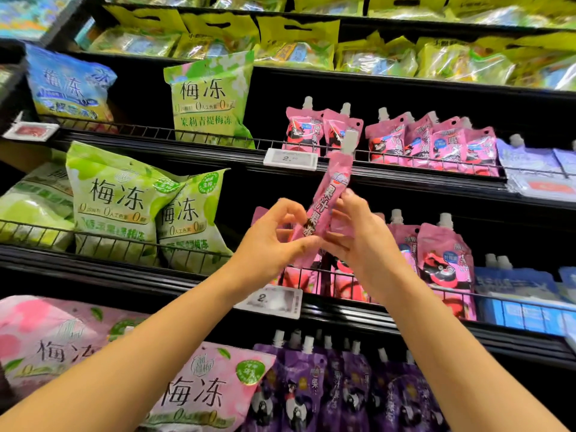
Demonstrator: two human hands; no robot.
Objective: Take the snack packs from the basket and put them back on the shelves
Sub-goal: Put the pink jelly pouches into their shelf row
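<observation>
Both hands meet in front of the shelving, sharing one pink spouted jelly pouch (327, 207) seen almost edge-on, its white cap pointing up. The left hand (274, 238) has its thumb and forefinger curled in a pinch on the pouch's lower edge; the right hand (358, 235) curls its fingers round the other side, a little higher. So each grip is closed on the same pouch, neither wide nor slack. The basket is not in view.

Matching pink pouches stand in two places: a row (430, 145) above and beyond the grip, behind a wire rail (405, 159), and more pouches (442, 257) just to the right of the grip and slightly below it, on the next shelf down. Either row looks a fair home; which one is meant I cannot tell.

To do the placing well, I would turn the pouch so its printed face looks outward like its neighbours, keep the spout upright, and let one hand carry it by the upper body while the other frees itself to part the standing pouches. Lift the base clear over the wire rail before lowering, or it will catch and fold. The soft pouch will sag if held only by a corner, so hold it mid-body and seat it against a neighbour so it does not topple forward.
</observation>
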